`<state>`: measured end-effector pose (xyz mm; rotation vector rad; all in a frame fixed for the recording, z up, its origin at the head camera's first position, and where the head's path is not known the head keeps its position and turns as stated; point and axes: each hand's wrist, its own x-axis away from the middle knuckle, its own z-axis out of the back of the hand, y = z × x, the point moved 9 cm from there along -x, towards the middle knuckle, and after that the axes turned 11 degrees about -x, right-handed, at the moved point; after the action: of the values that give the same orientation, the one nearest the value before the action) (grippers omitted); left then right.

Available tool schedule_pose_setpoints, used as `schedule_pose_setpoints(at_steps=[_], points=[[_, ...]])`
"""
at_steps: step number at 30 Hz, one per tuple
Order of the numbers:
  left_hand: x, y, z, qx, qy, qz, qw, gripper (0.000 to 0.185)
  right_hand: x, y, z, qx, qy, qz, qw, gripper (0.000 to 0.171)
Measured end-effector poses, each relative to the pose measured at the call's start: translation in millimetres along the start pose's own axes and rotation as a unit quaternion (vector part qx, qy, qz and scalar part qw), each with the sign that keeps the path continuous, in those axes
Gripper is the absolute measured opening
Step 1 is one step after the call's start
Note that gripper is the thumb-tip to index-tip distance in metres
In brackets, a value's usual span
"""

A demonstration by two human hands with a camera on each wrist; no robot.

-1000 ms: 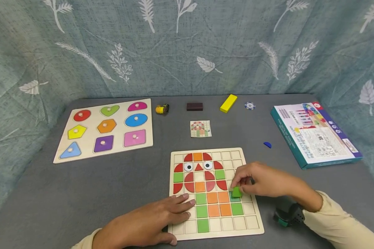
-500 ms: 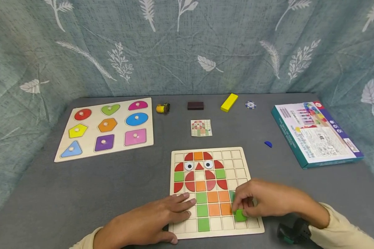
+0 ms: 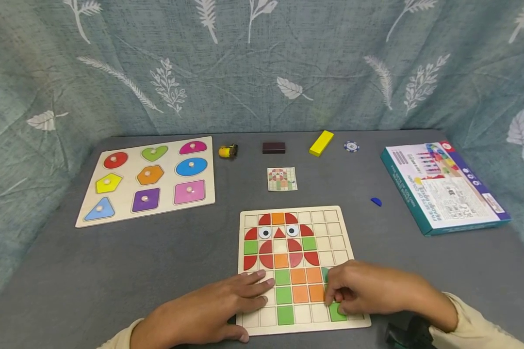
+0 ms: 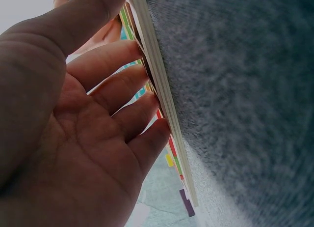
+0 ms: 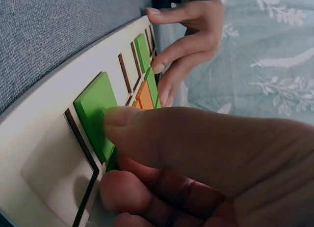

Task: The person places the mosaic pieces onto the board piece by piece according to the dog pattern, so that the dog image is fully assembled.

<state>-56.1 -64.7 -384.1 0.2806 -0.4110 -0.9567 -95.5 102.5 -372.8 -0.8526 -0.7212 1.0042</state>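
My right hand (image 3: 367,288) pinches a green square tile (image 5: 95,114) at a bottom-row cell of the wooden grid board (image 3: 303,329). In the right wrist view the thumb lies on the tile's face, and the tile sits at the cell's edges. Spread over the board's lower left is my left hand (image 3: 209,305), fingers fairly straight, fingertips resting on the wood. Red, orange and green tiles form an owl-like pattern, with two eye tiles (image 3: 292,231) near the top. An orange tile (image 3: 317,293) lies beside my right fingers, which hide some cells.
Beyond the board lies a small pattern card (image 3: 282,179). A knobbed shape puzzle (image 3: 207,196) is at left, a boxed game (image 3: 445,186) at right. A blue half-round piece (image 3: 376,201), yellow block (image 3: 321,143), dark block (image 3: 273,148), poker chip (image 3: 351,146) and small yellow toy (image 3: 228,151) are spread around.
My right hand has moved down the board toward the near edge with the green tile, from the rows above to the bottom row. The left hand stays where it was.
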Motion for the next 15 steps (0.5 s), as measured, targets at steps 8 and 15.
schedule_pose_setpoints(at_steps=[8,15], points=[[1.2,-1.2,0.5,0.000,-0.007,0.003,1.0000,0.059,6.5,3.8,38.5,0.015,0.115,-0.024,0.993,0.016],[1.1,-1.7,0.0,0.010,-0.010,0.009,0.9999,0.061,21.3,12.4,91.2,0.147,0.248,-0.054,0.956,0.016]])
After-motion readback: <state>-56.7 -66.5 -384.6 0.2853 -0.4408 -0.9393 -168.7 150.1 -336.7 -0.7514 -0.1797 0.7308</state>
